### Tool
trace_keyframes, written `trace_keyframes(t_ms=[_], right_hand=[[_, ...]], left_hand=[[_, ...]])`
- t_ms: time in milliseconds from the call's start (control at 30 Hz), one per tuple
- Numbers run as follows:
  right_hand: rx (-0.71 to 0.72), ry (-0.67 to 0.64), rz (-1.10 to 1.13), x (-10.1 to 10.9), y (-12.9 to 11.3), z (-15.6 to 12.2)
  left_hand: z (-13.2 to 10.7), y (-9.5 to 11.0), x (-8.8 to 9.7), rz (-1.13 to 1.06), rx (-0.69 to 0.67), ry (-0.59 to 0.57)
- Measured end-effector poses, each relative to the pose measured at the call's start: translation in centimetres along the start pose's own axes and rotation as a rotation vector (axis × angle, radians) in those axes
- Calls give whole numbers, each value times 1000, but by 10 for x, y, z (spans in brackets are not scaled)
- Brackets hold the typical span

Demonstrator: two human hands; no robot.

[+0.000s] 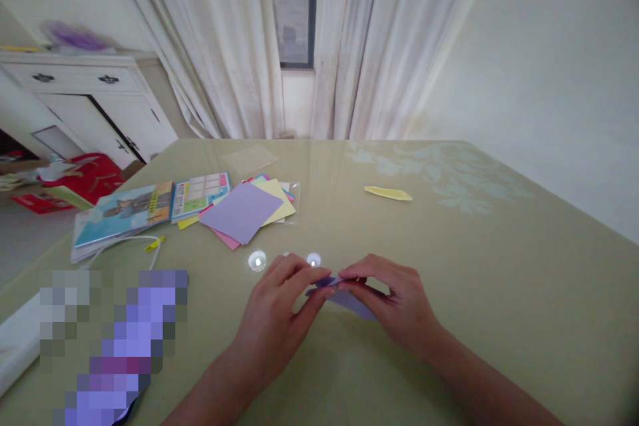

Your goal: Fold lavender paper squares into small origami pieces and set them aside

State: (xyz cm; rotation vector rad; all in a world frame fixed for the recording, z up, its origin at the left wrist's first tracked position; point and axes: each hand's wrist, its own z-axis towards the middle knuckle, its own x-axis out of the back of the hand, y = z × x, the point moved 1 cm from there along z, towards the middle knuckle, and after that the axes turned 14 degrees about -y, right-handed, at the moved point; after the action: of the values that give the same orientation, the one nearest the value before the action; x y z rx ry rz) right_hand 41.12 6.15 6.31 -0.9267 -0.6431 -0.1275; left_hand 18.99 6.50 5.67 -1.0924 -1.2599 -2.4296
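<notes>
A small sheet of purple paper [353, 304], partly folded, is held between both hands just above the table. My left hand [285, 303] pinches its left edge between thumb and fingers. On the other side, my right hand [392, 296] grips the paper's upper edge, fingertips close to those of the left. The fingers cover much of the fold. Beyond my right hand lies a folded yellow paper strip [388, 194] with pointed ends. Loose coloured sheets, with a purple sheet [242, 212] on top, lie ahead of my left hand.
The glossy table [479, 319] reaches to the curtains. At left are a picture book [124, 210], a printed booklet [200, 194], a white cable [127, 237] and a pixelated, phone-like object [124, 353]. A clear plastic sleeve [251, 158] lies farther back. A white cabinet [94, 103] stands beyond.
</notes>
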Motion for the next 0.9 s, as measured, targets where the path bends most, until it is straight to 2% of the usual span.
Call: trace_keyframes(t_ms=[100, 267, 500, 633, 733, 800, 900], right_hand=[[-1, -6, -1, 0, -1, 1], [-26, -60, 31, 0, -4, 3], [-134, -168, 117, 2, -8, 4], [-195, -89, 202, 5, -9, 4], [-167, -137, 224, 5, -9, 4], [-175, -152, 242, 4, -9, 4], [-280, -17, 321, 6, -6, 4]], left_hand=[[2, 0, 4, -94, 68, 38], [5, 5, 4, -310, 115, -45], [4, 5, 0, -386, 147, -48], [4, 1, -1, -533, 251, -61], [4, 1, 0, -516, 259, -137], [3, 0, 0, -530, 271, -146], [2, -4, -3, -711, 322, -110]])
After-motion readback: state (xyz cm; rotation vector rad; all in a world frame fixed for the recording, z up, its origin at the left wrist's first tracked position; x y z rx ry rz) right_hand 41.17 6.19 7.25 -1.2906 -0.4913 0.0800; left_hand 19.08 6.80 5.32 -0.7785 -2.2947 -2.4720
